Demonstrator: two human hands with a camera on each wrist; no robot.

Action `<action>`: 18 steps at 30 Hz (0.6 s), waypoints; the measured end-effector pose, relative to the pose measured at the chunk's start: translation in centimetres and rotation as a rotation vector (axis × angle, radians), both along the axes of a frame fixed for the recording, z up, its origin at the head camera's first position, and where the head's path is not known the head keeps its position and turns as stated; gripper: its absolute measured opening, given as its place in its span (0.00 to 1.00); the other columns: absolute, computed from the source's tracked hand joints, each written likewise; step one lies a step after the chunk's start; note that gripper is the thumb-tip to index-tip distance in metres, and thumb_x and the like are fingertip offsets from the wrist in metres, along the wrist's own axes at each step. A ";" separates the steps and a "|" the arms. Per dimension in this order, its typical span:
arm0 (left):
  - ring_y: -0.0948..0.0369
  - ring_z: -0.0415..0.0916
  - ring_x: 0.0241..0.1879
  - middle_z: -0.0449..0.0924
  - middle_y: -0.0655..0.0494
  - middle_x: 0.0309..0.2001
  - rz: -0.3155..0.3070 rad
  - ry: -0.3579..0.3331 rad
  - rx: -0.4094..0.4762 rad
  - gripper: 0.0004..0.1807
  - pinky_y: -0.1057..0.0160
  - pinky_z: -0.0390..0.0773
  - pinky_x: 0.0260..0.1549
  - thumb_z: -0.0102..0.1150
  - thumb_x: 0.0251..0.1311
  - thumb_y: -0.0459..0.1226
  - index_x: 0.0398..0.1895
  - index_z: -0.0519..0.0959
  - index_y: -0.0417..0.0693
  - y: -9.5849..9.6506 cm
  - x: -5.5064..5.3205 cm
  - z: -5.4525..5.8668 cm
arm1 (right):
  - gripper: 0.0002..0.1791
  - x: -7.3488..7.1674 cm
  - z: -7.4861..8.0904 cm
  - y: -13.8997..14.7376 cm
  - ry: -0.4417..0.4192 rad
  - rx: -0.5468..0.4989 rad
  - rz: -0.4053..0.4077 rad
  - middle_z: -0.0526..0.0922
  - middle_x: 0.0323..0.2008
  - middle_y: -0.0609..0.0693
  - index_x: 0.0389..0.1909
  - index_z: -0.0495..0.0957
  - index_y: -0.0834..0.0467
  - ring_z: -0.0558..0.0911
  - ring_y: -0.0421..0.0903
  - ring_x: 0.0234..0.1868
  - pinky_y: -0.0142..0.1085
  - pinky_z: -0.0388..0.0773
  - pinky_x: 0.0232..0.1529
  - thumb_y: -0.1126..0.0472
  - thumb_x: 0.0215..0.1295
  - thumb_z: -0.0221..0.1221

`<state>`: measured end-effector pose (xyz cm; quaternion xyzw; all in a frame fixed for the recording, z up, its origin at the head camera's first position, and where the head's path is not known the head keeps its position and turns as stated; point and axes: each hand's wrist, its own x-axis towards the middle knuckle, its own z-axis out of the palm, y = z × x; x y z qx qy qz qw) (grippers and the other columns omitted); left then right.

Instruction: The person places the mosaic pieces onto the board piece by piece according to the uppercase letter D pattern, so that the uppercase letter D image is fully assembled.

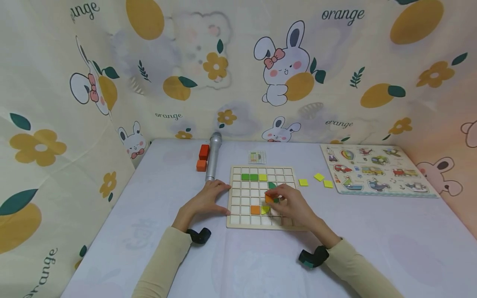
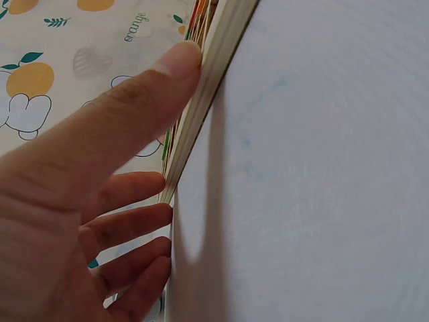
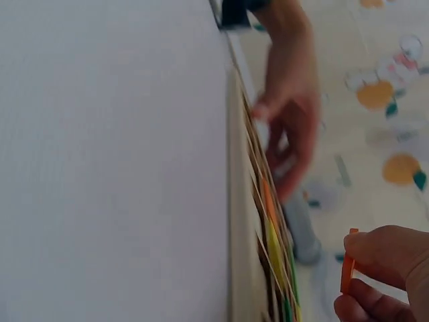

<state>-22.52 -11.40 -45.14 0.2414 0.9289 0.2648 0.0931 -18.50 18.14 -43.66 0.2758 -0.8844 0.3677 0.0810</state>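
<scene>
Fingers of your right hand pinch an orange tile by its edge, just right of the gridded board's middle in the head view. That hold presumably leaves the tile's faces free, so it could lie flat in a cell; the right wrist view shows it edge-on, seemingly clear of the grid. Your left hand grips nothing: its fingers are spread, with thumb and fingertips touching the board's left rim, probably to stop it sliding on the worktop.

Towards the top of the grid you have 2 green squares and 1 yellow square in a row; lower down, an orange square sits beside a yellow piece. Your right hand partly covers the green pieces near it, so their outlines are hard to judge.

Just above the board, a small patterned card lies where you can likely glance at it without reaching. At centre right of the frame, 3 loose yellow tiles rest near the board, handy for your right hand.
</scene>
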 end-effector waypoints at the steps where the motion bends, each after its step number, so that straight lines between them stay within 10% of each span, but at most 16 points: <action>1: 0.56 0.57 0.57 0.66 0.55 0.59 0.000 0.001 0.000 0.46 0.54 0.65 0.58 0.75 0.37 0.53 0.63 0.69 0.52 0.0 0.0 0.0 | 0.16 0.1 -0.1 -0.6 -0.003 -0.002 0.020 0.80 0.38 0.48 0.44 0.81 0.60 0.79 0.43 0.37 0.38 0.78 0.34 0.64 0.53 0.67; 18: 0.56 0.57 0.57 0.66 0.56 0.58 0.008 -0.012 0.008 0.45 0.54 0.65 0.58 0.74 0.38 0.52 0.63 0.69 0.53 -0.1 0.0 0.0 | 0.07 -0.5 -2.1 -5.5 0.040 0.142 0.143 0.80 0.35 0.39 0.34 0.84 0.51 0.73 0.36 0.41 0.31 0.74 0.42 0.55 0.54 0.67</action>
